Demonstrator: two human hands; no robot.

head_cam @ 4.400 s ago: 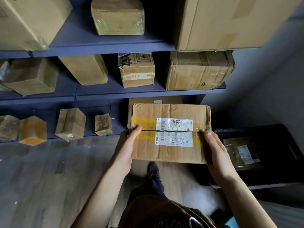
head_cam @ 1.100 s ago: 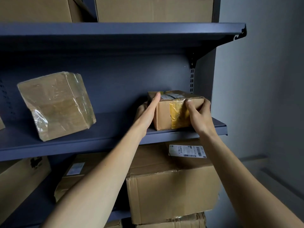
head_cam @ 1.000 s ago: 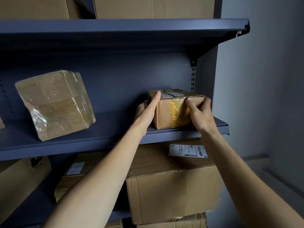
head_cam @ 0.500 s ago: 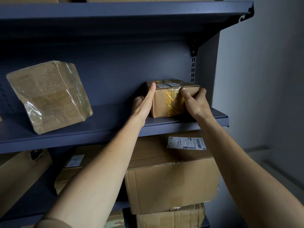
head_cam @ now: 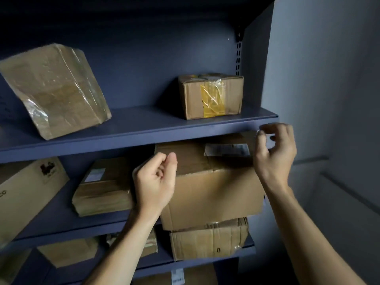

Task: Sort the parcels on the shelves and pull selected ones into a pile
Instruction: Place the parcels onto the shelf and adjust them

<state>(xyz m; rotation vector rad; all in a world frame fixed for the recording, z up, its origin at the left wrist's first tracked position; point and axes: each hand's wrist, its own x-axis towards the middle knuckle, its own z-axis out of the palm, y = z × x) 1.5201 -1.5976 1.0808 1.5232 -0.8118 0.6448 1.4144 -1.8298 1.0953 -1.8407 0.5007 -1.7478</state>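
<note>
We see the small yellow-taped parcel (head_cam: 211, 97) upright at the right end of the upper shelf (head_cam: 133, 138), set back from the front edge, nothing touching it. Both hands are below that edge and hold nothing: left hand (head_cam: 156, 179) with fingers loosely curled in front of the big carton (head_cam: 211, 194) below, right hand (head_cam: 275, 153) with fingers loosely curled by the shelf's right front corner. We also note a film-wrapped parcel (head_cam: 55, 89) tilted at the left end.
</note>
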